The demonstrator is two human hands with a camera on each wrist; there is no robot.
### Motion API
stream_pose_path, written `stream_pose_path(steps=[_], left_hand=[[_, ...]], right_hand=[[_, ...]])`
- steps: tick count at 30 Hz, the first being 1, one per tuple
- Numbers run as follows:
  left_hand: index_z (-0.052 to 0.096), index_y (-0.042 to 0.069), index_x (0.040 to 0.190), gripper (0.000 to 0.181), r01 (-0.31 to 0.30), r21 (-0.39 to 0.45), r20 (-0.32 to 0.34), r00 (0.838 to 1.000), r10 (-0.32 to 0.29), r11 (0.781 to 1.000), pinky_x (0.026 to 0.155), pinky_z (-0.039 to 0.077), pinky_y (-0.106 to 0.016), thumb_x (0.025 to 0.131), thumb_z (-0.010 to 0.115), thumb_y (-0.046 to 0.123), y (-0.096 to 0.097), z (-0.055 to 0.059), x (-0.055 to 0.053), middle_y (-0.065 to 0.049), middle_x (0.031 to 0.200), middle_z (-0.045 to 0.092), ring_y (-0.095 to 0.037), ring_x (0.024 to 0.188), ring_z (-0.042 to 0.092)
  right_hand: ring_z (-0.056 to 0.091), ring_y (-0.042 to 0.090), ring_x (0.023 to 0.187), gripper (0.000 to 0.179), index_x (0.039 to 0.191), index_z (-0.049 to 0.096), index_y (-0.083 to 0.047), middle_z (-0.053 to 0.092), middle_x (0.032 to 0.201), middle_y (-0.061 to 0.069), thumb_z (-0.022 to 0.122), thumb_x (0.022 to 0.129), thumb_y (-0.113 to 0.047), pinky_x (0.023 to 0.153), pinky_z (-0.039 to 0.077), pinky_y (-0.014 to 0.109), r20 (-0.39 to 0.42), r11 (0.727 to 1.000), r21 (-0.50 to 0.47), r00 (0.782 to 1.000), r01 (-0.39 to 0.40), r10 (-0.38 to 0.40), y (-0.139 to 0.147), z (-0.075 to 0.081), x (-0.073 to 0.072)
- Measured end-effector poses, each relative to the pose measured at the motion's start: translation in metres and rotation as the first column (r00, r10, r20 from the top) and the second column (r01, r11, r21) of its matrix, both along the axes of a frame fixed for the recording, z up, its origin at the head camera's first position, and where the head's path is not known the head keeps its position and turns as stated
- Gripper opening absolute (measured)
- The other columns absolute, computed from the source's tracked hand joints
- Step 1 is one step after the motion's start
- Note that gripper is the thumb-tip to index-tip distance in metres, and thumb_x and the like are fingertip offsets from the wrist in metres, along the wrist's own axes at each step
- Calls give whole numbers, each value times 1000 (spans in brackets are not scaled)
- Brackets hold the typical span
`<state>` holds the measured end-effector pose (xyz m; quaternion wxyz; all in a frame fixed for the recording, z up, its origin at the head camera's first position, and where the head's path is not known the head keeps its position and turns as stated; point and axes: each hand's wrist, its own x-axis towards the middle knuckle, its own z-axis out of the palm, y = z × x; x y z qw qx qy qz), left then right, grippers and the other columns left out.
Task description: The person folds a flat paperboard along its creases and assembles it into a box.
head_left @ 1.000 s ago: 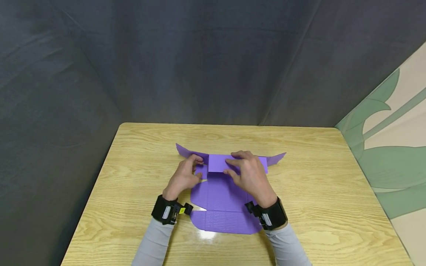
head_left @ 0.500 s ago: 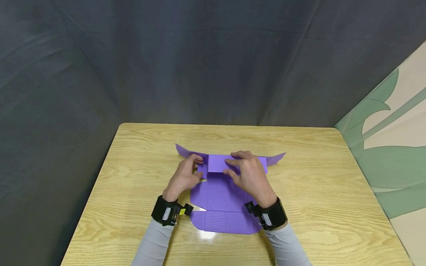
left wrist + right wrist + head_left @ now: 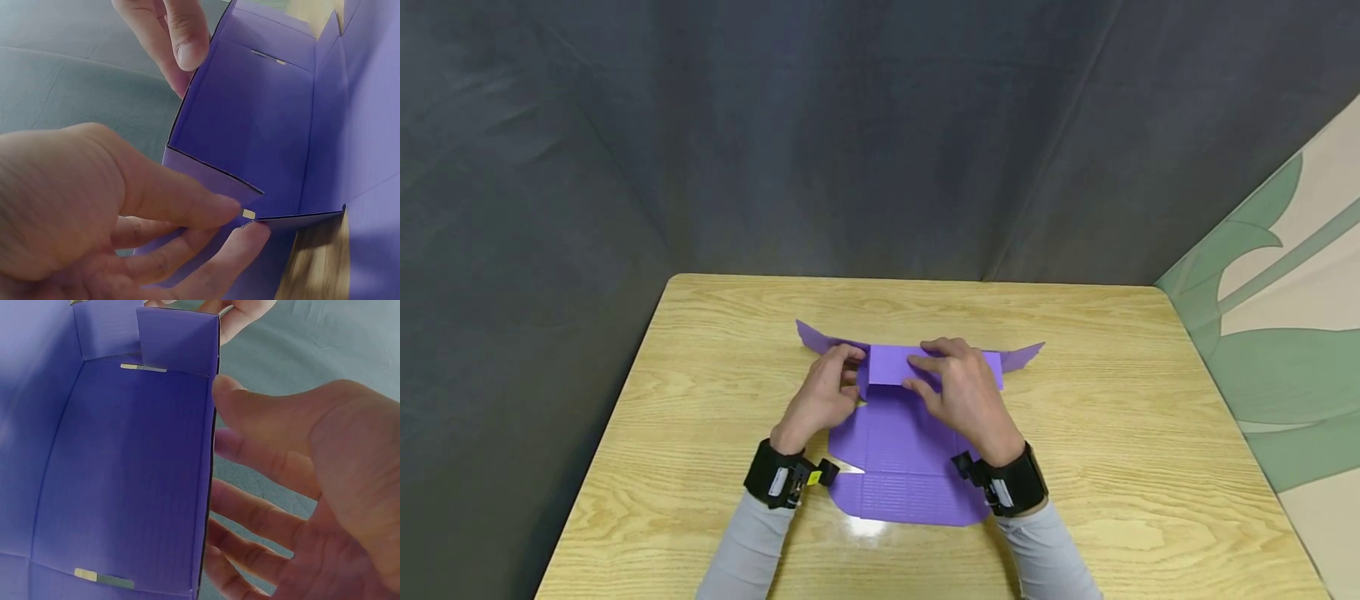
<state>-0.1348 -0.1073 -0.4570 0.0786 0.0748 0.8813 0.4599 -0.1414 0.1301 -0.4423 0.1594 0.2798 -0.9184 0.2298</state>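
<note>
Head view, purple cardboard [image 3: 902,450], raised far end [image 3: 891,365] touching both hands [image 3: 822,393] [image 3: 966,396]

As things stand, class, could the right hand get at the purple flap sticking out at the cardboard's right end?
Probably yes: the right hand touches the folded panel, and nothing visible blocks its way to the flap. It may need to leave the panel.

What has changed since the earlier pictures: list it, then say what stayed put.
The left hand has moved slightly right, toward the half-folded purple box, and the small flap at the box's left end, which lay flatter, now stands up more steeply. No new grip or release shows. The right hand stays on the raised panel, and both outer wings stick out as before.
</note>
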Motion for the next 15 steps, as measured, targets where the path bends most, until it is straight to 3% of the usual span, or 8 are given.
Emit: stream_pose_path(steps=[8, 15], left_hand=[[58, -3, 138, 55, 13, 52, -20, 1000, -12, 999, 105, 58, -44, 86, 56, -22, 1, 0, 0, -21, 139, 61, -35, 123, 68], [56, -3, 139, 54, 17, 98, 1, 1000, -17, 995, 97, 62, -40, 88, 60, -20, 2, -1, -1, -22, 142, 59, -35, 119, 71]], right_hand=[[70, 37, 116, 38, 117, 83, -6, 76, 125, 19, 90, 88, -28, 101, 57, 51, 8, 1000, 8, 1000, -14, 14, 1, 3, 0], [70, 38, 116, 37, 118, 82, -6, 76, 126, 20, 89, 89, -28, 101, 58, 51, 17, 1000, 11, 1000, -15, 14, 2, 4, 1]])
